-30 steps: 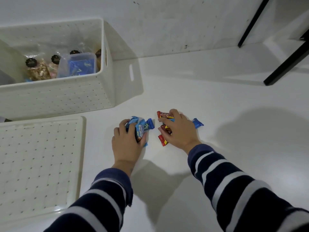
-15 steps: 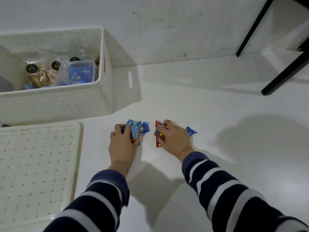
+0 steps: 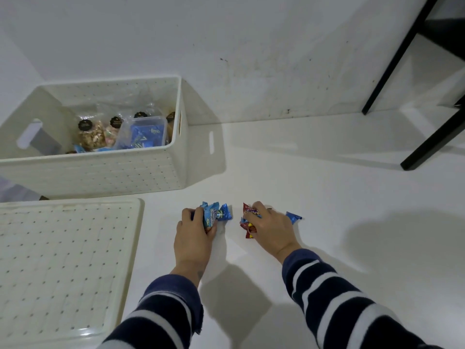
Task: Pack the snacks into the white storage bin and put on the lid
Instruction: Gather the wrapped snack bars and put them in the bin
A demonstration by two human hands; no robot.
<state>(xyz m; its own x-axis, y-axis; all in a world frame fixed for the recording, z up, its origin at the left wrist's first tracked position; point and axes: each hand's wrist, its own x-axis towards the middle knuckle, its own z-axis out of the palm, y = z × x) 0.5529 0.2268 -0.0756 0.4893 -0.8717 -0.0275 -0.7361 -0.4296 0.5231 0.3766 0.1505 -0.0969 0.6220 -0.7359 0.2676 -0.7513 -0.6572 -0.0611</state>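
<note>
**Two hands gathering the last snacks beside the open bin**

Two hands are working on the white floor in the head view. The left hand [image 3: 195, 236] is curling its fingers around a bunch of light blue snack packets [image 3: 216, 215], closed on them; how many packets it has, I cannot tell. The right hand [image 3: 270, 229] is lying just to its right, fingers bent down over at least two red snack packets [image 3: 249, 229], with one blue wrapper end [image 3: 293, 217] sticking out past its far side. Whether it is gripping them or only pressing them to the floor cannot be told.

One white storage bin [image 3: 100, 172] is standing beyond and left of the left hand, already holding one clear plastic tub [image 3: 144, 132] and several clear snack bags [image 3: 91, 136] with dark round labels. One lid [image 3: 63, 260] is lying flat directly left of the left hand, off the bin. Two black furniture legs [image 3: 392, 64] are showing far beyond the right hand.

Compared with half a second ago, both hands are staying on their same packets; only the camera is tilting, showing more of the bin and wall.
</note>
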